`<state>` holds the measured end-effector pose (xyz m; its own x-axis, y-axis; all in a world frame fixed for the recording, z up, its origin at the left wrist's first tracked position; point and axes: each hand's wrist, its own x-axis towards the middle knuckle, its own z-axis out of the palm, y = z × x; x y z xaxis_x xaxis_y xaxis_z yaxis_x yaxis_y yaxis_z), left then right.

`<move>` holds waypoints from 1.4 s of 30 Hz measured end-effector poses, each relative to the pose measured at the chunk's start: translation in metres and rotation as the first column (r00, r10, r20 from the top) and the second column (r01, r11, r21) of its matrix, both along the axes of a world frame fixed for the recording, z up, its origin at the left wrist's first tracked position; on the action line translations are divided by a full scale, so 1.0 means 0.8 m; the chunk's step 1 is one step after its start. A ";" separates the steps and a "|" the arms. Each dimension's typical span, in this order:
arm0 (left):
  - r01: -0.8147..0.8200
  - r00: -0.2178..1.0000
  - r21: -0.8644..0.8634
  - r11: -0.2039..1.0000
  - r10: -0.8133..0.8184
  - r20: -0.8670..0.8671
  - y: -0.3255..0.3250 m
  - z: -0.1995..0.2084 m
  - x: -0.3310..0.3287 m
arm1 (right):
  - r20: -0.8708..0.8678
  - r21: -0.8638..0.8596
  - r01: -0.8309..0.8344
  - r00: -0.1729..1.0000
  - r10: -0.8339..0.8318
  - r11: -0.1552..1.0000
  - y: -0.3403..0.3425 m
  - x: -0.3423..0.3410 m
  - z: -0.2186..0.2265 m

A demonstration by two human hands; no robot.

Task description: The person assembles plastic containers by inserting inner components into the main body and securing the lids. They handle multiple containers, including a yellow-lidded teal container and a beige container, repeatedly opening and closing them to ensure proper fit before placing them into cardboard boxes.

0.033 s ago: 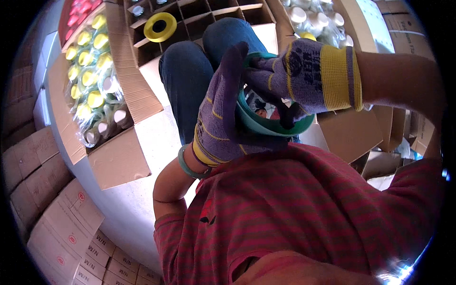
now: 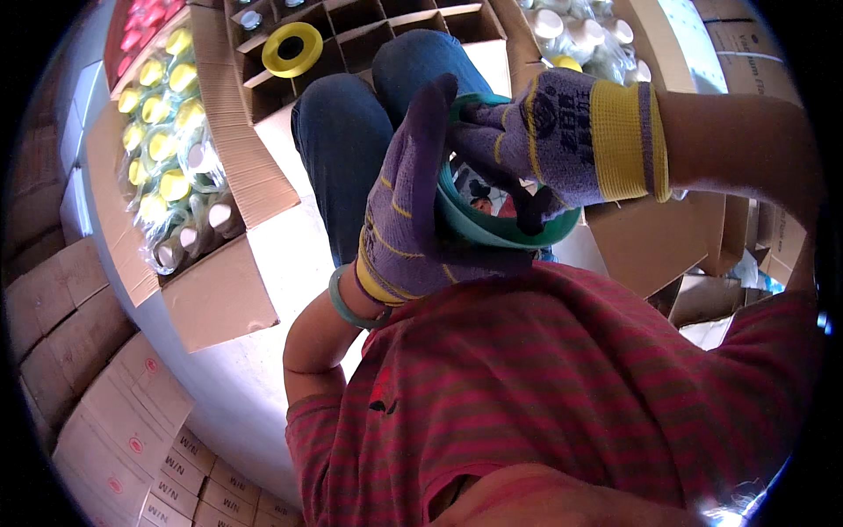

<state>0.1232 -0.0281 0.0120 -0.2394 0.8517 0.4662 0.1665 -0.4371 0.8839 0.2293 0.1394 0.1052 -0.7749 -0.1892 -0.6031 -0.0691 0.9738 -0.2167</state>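
Observation:
Above my lap I hold a round teal plastic casing with a wide opening. Inside it shows a shiny, mirror-like surface with a reflection in it. My left hand, in a purple and yellow knit glove, cups the casing from its left and near sides, with the thumb and fingers curved about it. From the right, my right hand, gloved alike, reaches over the opening. Its fingers press at the far rim, while its thumb rests on the inner near side. Both hands partly hide the casing.
On the left an open carton holds plastic-wrapped flasks with yellow and white caps. A divided carton stands ahead, with a yellow ring on its dividers. White-capped items fill a box at the upper right. Stacked cartons line the lower left.

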 end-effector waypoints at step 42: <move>-0.394 0.852 -0.350 0.850 0.481 0.207 -0.093 -0.063 -0.042 | -0.086 -0.888 0.448 0.057 -0.995 0.103 0.036 0.145 -0.130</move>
<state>0.0894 -0.1022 -0.0388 -0.7003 0.7096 0.0782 0.0096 -0.1001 0.9949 0.3450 0.1679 0.0016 -0.6674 0.7438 -0.0378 0.2392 0.1661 -0.9567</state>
